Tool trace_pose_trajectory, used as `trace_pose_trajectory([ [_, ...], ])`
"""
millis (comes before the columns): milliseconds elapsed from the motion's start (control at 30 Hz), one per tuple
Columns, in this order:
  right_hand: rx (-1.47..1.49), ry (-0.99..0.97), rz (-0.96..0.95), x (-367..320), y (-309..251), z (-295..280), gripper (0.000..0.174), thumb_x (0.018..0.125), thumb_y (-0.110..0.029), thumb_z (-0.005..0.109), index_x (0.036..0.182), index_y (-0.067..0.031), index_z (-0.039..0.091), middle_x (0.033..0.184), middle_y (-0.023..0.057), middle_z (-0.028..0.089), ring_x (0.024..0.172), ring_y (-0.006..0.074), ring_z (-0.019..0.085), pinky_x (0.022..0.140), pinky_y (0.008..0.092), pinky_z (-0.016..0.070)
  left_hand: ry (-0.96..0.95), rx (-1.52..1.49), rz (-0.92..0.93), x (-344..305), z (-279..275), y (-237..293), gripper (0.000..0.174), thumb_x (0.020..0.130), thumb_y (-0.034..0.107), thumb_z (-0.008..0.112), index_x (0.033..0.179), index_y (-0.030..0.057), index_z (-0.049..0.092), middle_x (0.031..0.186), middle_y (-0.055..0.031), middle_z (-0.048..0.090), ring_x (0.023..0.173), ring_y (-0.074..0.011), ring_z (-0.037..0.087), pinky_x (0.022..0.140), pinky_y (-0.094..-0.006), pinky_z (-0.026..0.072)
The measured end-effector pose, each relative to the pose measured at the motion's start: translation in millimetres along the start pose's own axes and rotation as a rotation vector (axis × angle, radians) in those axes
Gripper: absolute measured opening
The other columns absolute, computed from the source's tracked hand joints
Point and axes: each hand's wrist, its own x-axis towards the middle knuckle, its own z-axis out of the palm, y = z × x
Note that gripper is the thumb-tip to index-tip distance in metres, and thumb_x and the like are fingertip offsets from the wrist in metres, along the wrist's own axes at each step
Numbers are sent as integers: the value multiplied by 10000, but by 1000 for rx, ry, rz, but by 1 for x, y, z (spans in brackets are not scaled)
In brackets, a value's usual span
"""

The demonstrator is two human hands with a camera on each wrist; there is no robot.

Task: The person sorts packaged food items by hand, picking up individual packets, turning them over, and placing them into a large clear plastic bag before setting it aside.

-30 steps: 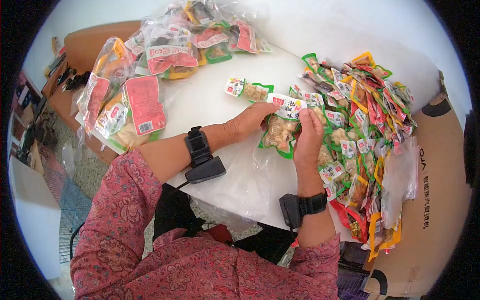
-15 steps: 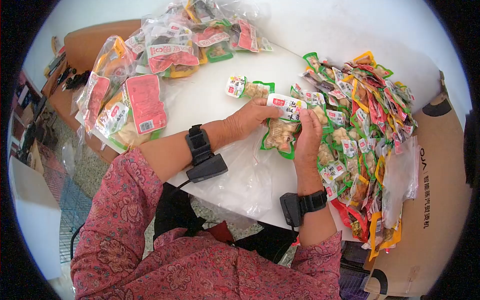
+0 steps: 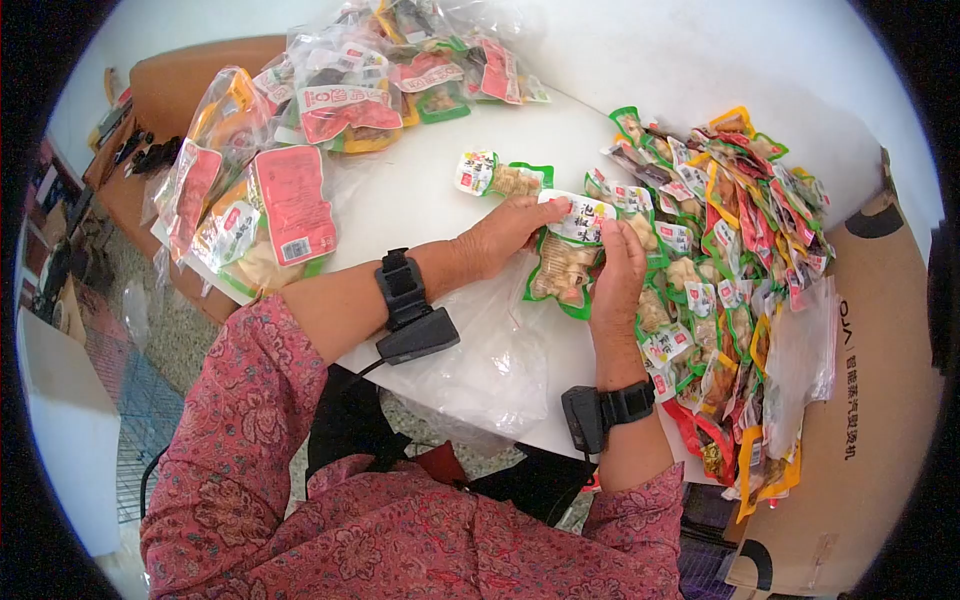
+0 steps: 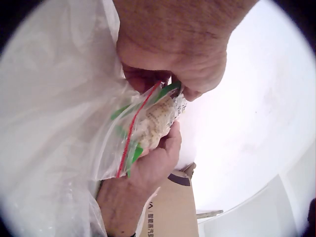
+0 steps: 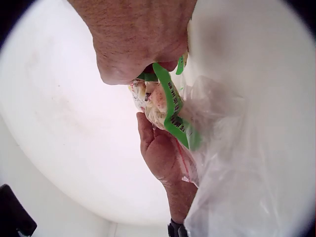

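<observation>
Head view: packet (image 3: 562, 268) lengthwise outward, label end (image 3: 583, 220) farthest.

The 2 arms reach forward and converge, the left forearm (image 3: 345, 305) slanting inward and the right forearm (image 3: 637, 445) running almost straight ahead. The left hand (image 3: 500, 238) grips with its thumb stretched toward the right hand (image 3: 620, 280), which grips too, its fingertips pointing forward. The 2 hands are close together but apart.
</observation>
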Motion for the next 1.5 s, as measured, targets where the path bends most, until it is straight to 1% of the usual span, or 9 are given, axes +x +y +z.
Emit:
trace_pose_trajectory([
  [167,22,42,25,0,0,1,198,874,-185,493,822,-4,555,748,-16,528,685,48,452,627,193,383,-5,115,71,1,-4,-3,393,881,427,443,780,74,586,662,31,487,587,-62,379,543,-218,314],
  [500,-18,41,6,2,1,-2,211,866,-202,507,819,-4,561,760,-16,532,707,56,458,657,202,387,-12,190,105,0,-3,-1,441,881,451,417,727,61,553,629,25,448,579,-71,367,533,-227,307],
  [600,-74,38,-33,6,2,-8,223,864,-216,508,824,-2,555,763,-11,530,705,66,462,661,209,390,13,177,41,-7,4,8,391,867,424,466,735,68,559,633,27,456,592,-63,390,532,-219,316],
  [667,-82,213,-10,10,-1,-11,233,864,-229,508,824,-1,544,768,-4,529,697,80,465,661,219,394,-125,297,-59,-7,2,5,300,853,364,523,884,71,581,710,41,472,637,-52,393,569,-213,323],
  [767,-10,239,-61,18,-4,-28,243,865,-240,506,826,-3,541,782,2,533,706,91,472,667,228,400,-352,478,-61,-6,1,3,264,845,327,548,848,64,570,674,48,442,634,-49,401,567,-209,327],
  [867,39,266,-87,19,-9,-27,233,871,-231,493,827,-9,546,795,6,541,720,88,483,676,232,407,-380,463,-113,-8,2,3,254,851,307,545,821,55,555,657,48,438,613,-50,399,553,-201,322],
  [1200,74,261,-153,18,-11,-22,211,882,-222,470,803,-35,530,743,-14,498,696,72,440,644,228,388,-351,668,-108,-10,7,9,215,832,255,572,855,43,541,679,45,450,625,-43,400,553,-207,331],
  [1367,36,134,-119,12,-17,-21,210,869,-248,509,811,-47,530,761,-31,520,695,51,467,629,204,402,-306,618,-163,-5,3,2,302,811,152,589,1069,13,512,913,15,536,810,-55,462,719,-219,396],
  [1500,95,144,-155,12,-15,-15,171,875,-192,503,768,-59,524,725,-51,507,657,29,445,597,183,384,-293,515,-26,-9,5,-5,208,778,149,602,936,24,551,736,17,501,689,-64,444,616,-225,386],
])
